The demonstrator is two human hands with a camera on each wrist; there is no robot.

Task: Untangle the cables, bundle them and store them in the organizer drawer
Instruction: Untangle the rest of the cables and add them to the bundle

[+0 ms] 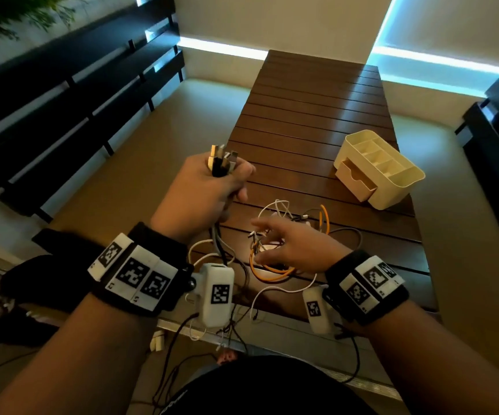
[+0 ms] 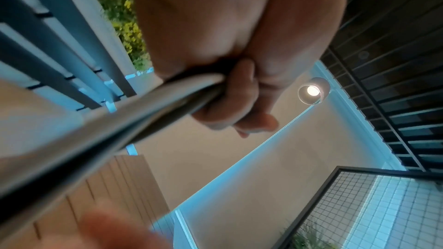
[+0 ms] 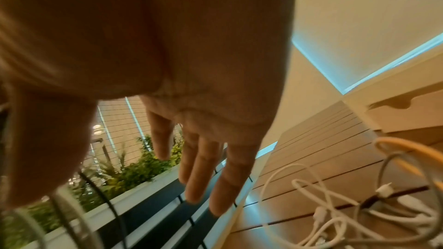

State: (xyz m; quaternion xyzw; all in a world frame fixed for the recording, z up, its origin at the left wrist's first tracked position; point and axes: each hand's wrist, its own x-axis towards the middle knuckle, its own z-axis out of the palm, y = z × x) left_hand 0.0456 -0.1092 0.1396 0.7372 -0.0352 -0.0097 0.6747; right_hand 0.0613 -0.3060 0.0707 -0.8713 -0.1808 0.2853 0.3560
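While left hand grips cables, right hand hovers.

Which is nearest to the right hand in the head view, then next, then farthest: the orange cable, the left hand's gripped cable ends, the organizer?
1. orange cable, looping just under the right hand.
2. cable ends, up-left, gripped in the left hand.
3. organizer, far right on the table.

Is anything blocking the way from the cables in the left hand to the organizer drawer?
Nothing solid. The left hand grips a bunch of cable ends, and bare table lies between it and the organizer. The drawer is only slightly open, and the cables' loose lengths trail into the tangle under the open right hand.
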